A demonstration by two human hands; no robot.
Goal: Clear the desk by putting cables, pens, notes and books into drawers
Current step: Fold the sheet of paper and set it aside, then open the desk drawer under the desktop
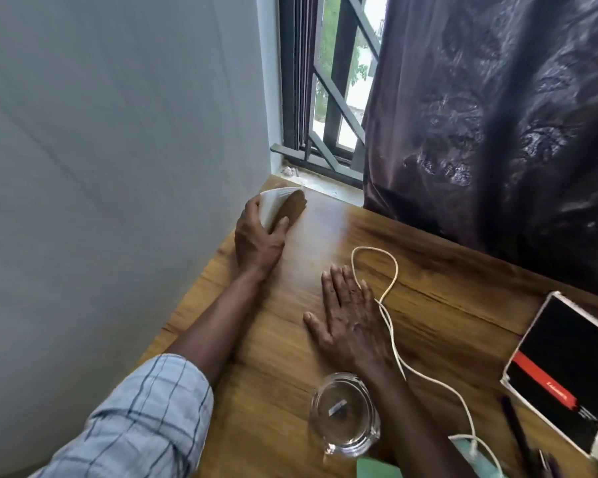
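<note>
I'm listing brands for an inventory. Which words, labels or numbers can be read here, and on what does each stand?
None can be read with certainty.
black book: pale lettering on its red band, too blurred to read.
black book, below the band: tiny white print, too small to read.
glass jar: a small pale tag, nothing legible.
notepad gripped by the left hand: no print shows.
</note>
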